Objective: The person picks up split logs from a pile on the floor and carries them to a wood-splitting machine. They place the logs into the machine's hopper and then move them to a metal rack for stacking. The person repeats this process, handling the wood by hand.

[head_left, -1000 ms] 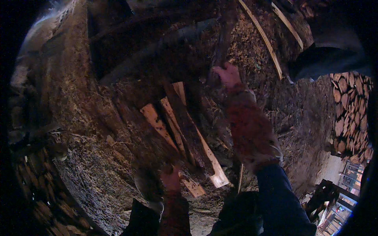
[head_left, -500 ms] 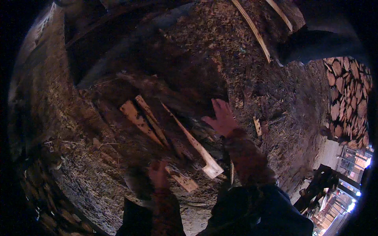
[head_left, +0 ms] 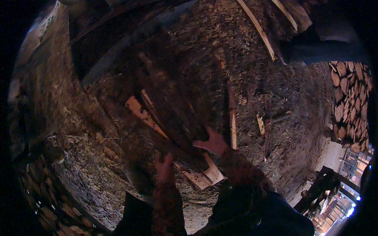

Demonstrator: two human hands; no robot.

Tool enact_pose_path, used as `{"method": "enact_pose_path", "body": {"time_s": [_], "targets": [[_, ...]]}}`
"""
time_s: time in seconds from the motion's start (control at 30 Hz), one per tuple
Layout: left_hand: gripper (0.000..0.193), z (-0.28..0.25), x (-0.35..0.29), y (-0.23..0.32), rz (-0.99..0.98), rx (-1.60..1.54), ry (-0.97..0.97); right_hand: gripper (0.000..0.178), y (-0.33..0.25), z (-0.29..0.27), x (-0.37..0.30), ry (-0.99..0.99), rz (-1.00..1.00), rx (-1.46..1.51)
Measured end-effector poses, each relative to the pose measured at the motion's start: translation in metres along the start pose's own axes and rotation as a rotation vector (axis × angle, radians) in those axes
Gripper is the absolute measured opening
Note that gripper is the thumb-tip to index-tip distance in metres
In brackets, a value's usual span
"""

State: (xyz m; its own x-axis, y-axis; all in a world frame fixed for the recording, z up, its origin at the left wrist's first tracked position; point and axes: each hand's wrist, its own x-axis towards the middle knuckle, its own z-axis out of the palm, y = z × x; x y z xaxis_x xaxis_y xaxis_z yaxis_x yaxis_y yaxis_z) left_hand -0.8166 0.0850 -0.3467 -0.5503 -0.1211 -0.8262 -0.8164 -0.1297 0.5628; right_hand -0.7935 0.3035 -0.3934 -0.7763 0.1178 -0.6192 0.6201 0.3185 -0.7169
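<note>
A long dark slab of wood [head_left: 183, 151], seemingly bark-covered, lies slantwise between my hands. My right hand [head_left: 214, 142] rests at its right edge, thumb stretched across and fingers spread. By the slab's near left edge is my left hand [head_left: 164, 169], its fingers pointing up and apart; whether it touches the wood is hard to tell in the dim light. Pale split boards show beneath and beside the slab: one with dark spots [head_left: 145, 117] further off on the left, another whose light end [head_left: 212, 175] sticks out near my knees.
Bark litter and soil [head_left: 291, 106] cover the ground. A narrow pale strip [head_left: 234, 131] and a small wood chip [head_left: 260, 124] lie to the right. Long splints [head_left: 258, 29] are at the far side. Stacked firewood [head_left: 348, 102] stands at right, more wood [head_left: 47, 212] at lower left.
My right hand has moved left and nearer, and the dark slab now covers most of the middle pale board. A pale strip right of that hand shows more. My left hand has shifted slightly.
</note>
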Motion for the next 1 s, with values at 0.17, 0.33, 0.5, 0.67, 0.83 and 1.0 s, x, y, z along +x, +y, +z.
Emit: {"method": "enact_pose_path", "body": {"time_s": [0.17, 0.33, 0.5, 0.67, 0.83, 1.0], "targets": [[0.049, -0.004, 0.008, -0.003, -0.195, -0.249, -0.234, 0.09, 0.025, 0.018, 0.01, -0.308, 0.146, 0.312], [0.043, -0.005, 0.014, -0.007, 0.036, 0.01, -0.179, 0.071, 0.029, 0.011, 0.019, -0.542, 0.254, 0.344], [0.045, -0.019, 0.028, -0.037, 0.007, -0.108, -0.248, 0.062, 0.029, 0.028, 0.001, -0.449, 0.099, 0.701], [0.045, -0.011, 0.006, -0.014, -0.022, -0.097, -0.284, 0.064, 0.002, 0.015, -0.019, -0.325, 0.054, 0.486], [0.044, -0.008, -0.012, 0.017, 0.006, -0.096, -0.314, 0.06, -0.042, 0.007, -0.036, -0.275, 0.069, 0.526], [0.042, 0.001, -0.046, 0.079, -0.039, -0.005, -0.187, 0.06, -0.111, -0.002, -0.062, -0.222, 0.067, 0.656]]}}
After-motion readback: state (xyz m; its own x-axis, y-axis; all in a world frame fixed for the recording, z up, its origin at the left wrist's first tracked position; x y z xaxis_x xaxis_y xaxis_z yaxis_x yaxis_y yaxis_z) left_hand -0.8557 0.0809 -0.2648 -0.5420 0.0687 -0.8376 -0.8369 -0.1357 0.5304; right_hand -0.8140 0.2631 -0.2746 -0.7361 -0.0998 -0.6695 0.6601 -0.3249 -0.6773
